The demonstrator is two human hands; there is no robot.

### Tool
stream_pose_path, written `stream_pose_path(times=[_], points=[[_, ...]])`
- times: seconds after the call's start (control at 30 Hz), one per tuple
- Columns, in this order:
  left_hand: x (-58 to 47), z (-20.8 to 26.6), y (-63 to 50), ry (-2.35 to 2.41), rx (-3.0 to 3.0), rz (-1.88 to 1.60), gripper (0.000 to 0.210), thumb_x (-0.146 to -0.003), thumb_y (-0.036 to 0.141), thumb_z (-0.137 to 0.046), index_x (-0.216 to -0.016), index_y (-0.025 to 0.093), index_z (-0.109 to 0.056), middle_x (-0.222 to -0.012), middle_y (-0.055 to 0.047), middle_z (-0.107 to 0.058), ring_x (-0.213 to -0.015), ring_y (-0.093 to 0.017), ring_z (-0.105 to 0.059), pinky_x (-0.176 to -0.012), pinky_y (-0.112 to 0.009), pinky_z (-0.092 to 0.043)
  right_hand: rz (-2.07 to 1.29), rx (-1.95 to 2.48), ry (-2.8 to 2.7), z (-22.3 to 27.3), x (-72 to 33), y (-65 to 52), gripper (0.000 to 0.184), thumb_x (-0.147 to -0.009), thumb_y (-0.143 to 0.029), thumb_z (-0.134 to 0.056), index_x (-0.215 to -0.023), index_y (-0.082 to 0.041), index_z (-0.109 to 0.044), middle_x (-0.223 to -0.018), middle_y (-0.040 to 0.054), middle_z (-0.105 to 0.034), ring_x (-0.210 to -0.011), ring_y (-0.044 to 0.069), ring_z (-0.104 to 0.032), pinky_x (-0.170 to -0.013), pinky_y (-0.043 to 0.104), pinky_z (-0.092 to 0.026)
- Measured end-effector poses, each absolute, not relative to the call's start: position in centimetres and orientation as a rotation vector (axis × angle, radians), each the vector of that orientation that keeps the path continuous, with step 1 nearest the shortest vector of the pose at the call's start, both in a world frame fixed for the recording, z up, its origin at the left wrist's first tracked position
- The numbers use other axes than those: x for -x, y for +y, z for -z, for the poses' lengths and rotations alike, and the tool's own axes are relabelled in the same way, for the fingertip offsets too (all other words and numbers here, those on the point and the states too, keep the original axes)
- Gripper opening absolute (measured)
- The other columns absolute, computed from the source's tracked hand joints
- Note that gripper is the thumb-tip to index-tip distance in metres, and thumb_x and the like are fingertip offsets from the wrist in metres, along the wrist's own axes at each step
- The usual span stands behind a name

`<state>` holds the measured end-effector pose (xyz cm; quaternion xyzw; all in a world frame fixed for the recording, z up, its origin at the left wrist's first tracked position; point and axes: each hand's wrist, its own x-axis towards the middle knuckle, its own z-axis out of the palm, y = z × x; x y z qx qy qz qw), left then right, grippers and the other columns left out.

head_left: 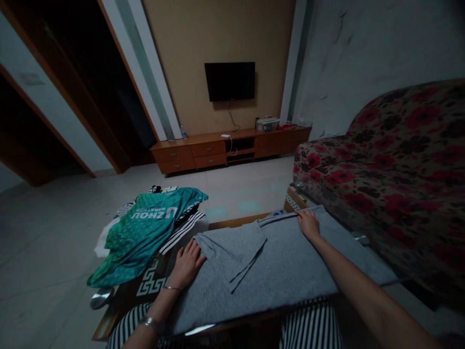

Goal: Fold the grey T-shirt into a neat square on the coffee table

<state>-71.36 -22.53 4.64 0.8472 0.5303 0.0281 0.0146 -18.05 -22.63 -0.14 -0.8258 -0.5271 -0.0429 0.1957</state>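
Observation:
A grey T-shirt (pixel 290 264) lies spread over a low glass-topped table, its sleeve folded inward across the cloth. At the shirt's left edge my left hand (pixel 187 264) rests palm down, fingers spread and touching the folded corner. My right hand (pixel 309 226) is at the far edge, its fingers closed on the rolled fold of the shirt; the fingertips are partly hidden. Left of my left hand lies a heap of clothes, with a green and teal printed garment (pixel 152 218) on top and a black-and-white striped cloth (pixel 181 232) sticking out.
The table's corner (pixel 150 283) carries a white key pattern. A floral sofa (pixel 392 155) stands close on the right. Across the tiled floor (pixel 232 186) is a wooden TV cabinet (pixel 209 150), holding a clear plastic box (pixel 268 124), below a wall-mounted television (pixel 231 81). Doorways open at left.

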Motion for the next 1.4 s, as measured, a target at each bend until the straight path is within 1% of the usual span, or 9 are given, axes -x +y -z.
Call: stream_pose_path(times=[0.13,0.33,0.53,0.67,0.77,0.93,1.1,1.27,1.4], points=[[71.5,-4.2,-21.9,1.66,-2.639,-0.093,0.051,-0.095,0.044,-0.034,-0.14,0.022,-0.043,-0.151,-0.008,-0.036,-0.142,-0.024,-0.024,-0.111,-0.051,-0.024,0.165,2.396,-1.372,-0.1,13.7,-23.7,0.037,-0.09,-0.025,-0.043,-0.119,-0.025,-0.064,-0.112,0.0113,-0.06,-0.106,0.024,-0.049,-0.088,0.034,-0.038],[71.6,-3.3,-21.0,1.704,-2.667,-0.095,0.051,-0.093,0.043,-0.036,-0.137,0.021,-0.048,-0.148,-0.008,-0.04,-0.14,-0.024,-0.029,-0.111,-0.049,-0.026,0.172,2.439,-1.257,-1.1,9.3,-22.9,0.045,-0.087,-0.019,-0.04,-0.13,-0.014,-0.055,-0.117,0.0152,-0.061,-0.105,0.022,-0.054,-0.09,0.032,-0.039],[71.5,-3.4,-20.7,1.704,-2.676,-0.057,0.05,-0.092,0.042,-0.037,-0.136,0.022,-0.049,-0.148,-0.007,-0.041,-0.139,-0.024,-0.03,-0.11,-0.048,-0.027,0.093,2.322,-1.459,-1.2,9.7,-22.7,0.037,-0.089,-0.027,-0.045,-0.121,-0.025,-0.062,-0.128,0.0055,-0.06,-0.118,0.019,-0.05,-0.1,0.031,-0.034],[71.3,-3.6,-21.0,1.691,-2.685,-0.079,0.05,-0.093,0.043,-0.035,-0.137,0.023,-0.047,-0.148,-0.007,-0.04,-0.14,-0.025,-0.029,-0.11,-0.048,-0.027,0.07,2.331,-1.438,-2.1,11.4,-22.9,0.037,-0.09,-0.021,-0.039,-0.118,-0.02,-0.064,-0.131,0.0116,-0.057,-0.122,0.024,-0.045,-0.102,0.039,-0.032],[71.3,-3.7,-21.2,1.684,-2.669,-0.082,0.05,-0.093,0.043,-0.036,-0.137,0.022,-0.047,-0.148,-0.008,-0.04,-0.14,-0.025,-0.029,-0.11,-0.049,-0.026,0.048,2.314,-1.44,-3.2,15.0,-22.4,0.036,-0.089,-0.019,-0.039,-0.111,-0.015,-0.067,-0.122,0.0178,-0.06,-0.117,0.027,-0.048,-0.099,0.039,-0.034],[71.2,-4.3,-21.9,1.656,-2.621,-0.12,0.048,-0.095,0.042,-0.035,-0.138,0.022,-0.045,-0.149,-0.008,-0.039,-0.14,-0.024,-0.028,-0.111,-0.049,-0.025,-0.283,1.791,-1.827,-5.3,27.9,-22.5,0.028,-0.088,-0.022,-0.044,-0.099,-0.02,-0.07,-0.104,0.0066,-0.068,-0.099,0.018,-0.058,-0.092,0.026,-0.04],[71.2,-4.7,-22.6,1.632,-2.588,-0.175,0.047,-0.095,0.04,-0.037,-0.137,0.022,-0.045,-0.148,-0.009,-0.04,-0.14,-0.023,-0.027,-0.111,-0.049,-0.023,-0.568,1.377,-2.063,-7.3,42.6,-23.7,0.022,-0.087,-0.022,-0.049,-0.091,-0.021,-0.07,-0.096,0.004,-0.07,-0.094,0.016,-0.061,-0.086,0.025,-0.042],[71.6,-4.4,-22.9,1.619,-2.586,-0.259,0.044,-0.094,0.038,-0.04,-0.135,0.023,-0.046,-0.146,-0.01,-0.043,-0.139,-0.023,-0.029,-0.11,-0.048,-0.025,-0.542,1.659,-2.128,-7.8,52.2,-22.5,0.022,-0.083,-0.034,-0.058,-0.095,-0.019,-0.069,-0.101,0.0092,-0.07,-0.093,0.021,-0.062,-0.077,0.026,-0.042],[72.0,-4.2,-23.1,1.612,-2.583,-0.293,0.04,-0.094,0.037,-0.042,-0.131,0.023,-0.049,-0.145,-0.009,-0.044,-0.139,-0.024,-0.029,-0.11,-0.049,-0.024,-0.503,1.812,-2.078,-8.2,54.2,-21.4,0.02,-0.084,-0.023,-0.051,-0.089,-0.016,-0.07,-0.094,0.0107,-0.071,-0.087,0.02,-0.063,-0.071,0.025,-0.04]])
